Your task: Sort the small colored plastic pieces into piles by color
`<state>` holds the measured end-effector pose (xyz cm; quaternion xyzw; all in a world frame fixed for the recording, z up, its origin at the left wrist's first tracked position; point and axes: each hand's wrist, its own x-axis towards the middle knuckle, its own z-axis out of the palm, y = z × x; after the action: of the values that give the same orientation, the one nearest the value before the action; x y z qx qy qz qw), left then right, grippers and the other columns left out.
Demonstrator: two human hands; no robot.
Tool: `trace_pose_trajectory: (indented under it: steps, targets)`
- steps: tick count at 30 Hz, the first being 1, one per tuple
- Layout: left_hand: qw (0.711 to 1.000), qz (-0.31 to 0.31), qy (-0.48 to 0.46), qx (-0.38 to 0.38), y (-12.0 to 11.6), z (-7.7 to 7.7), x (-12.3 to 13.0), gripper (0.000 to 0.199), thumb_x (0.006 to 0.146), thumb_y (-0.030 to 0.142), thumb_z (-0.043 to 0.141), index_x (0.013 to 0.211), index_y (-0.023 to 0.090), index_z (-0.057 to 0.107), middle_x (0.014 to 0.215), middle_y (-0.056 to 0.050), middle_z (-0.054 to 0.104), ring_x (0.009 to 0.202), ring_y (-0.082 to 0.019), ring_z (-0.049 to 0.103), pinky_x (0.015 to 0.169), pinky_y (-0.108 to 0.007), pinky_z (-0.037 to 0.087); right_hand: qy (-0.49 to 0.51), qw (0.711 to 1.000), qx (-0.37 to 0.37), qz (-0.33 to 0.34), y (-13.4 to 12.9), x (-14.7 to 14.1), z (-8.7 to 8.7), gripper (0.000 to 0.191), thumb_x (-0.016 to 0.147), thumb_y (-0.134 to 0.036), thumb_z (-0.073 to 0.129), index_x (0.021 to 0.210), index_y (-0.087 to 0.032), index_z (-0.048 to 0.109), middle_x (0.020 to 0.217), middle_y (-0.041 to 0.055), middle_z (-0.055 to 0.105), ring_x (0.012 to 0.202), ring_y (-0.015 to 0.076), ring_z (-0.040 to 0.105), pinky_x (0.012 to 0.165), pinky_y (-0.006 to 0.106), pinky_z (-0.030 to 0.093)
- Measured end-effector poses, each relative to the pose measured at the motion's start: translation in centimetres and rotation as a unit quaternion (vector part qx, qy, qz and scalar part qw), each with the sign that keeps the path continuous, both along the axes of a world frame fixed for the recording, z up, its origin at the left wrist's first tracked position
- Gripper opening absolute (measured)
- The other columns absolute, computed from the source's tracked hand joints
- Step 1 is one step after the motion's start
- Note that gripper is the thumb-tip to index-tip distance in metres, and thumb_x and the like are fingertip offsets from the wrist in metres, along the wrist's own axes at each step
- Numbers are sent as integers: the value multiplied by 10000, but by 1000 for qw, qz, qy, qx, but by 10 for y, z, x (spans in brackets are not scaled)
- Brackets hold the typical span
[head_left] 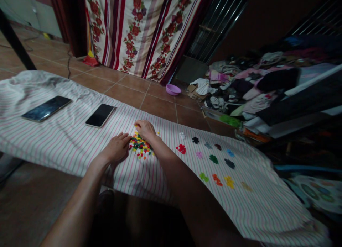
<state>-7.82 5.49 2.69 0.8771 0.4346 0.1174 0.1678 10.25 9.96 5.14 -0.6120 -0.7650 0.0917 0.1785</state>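
A mixed pile of small coloured pieces (140, 146) lies on the striped cloth (77, 147). My left hand (117, 147) rests flat at the pile's left edge, fingers stretched out. At the pile's far edge is my right hand (145, 129), its fingers bent together over a small yellow piece (135, 126). To the right, pieces lie in separate single-colour groups, among them a red group (181, 148), a dark green group (213, 159), an orange group (217, 180) and a yellow group (229, 182).
Two phones, one larger (46, 108) and one smaller (100, 115), lie on the cloth at left. Beyond it, a purple basin (173, 90) and a red dustpan (91, 59) stand on the tiled floor. Heaped clothes (248, 79) fill the right background.
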Motion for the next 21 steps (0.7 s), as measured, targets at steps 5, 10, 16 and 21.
trace_pose_trajectory:
  steps: [5, 10, 16, 21]
  targets:
    - [1000, 0, -4, 7, -2, 4, 1, 404, 902, 202, 382, 1208, 210, 645, 1193, -100, 679, 1181, -252, 580, 1054, -457, 454, 6, 999, 7, -39, -16, 18, 2, 254, 906, -141, 513, 1008, -219, 732, 1056, 62, 748, 977, 200, 662, 906, 301, 472]
    - [1000, 2, -5, 17, -1, 1, 1, 430, 914, 249, 354, 1232, 191, 638, 1259, -122, 662, 1200, -279, 584, 1077, -477, 439, -6, 998, -2, -56, -34, 30, 3, 250, 915, -144, 502, 1012, -216, 721, 1063, 60, 743, 995, 191, 658, 922, 289, 457]
    - [1000, -4, -3, 14, 4, -5, -1, 498, 887, 296, 348, 1263, 105, 613, 1349, -184, 612, 1276, -318, 551, 1122, -475, 408, -10, 998, -4, -62, -62, 43, 6, 218, 961, -186, 486, 1023, -190, 696, 1062, 77, 719, 1021, 179, 639, 929, 274, 431]
    - [1000, 7, 14, -3, 4, -2, 0, 508, 898, 287, 326, 1297, 114, 587, 1378, -156, 600, 1300, -290, 540, 1147, -436, 381, 11, 997, 8, -73, -93, 62, 10, 199, 981, -194, 471, 1023, -209, 664, 1052, 56, 703, 1007, 167, 620, 940, 282, 415]
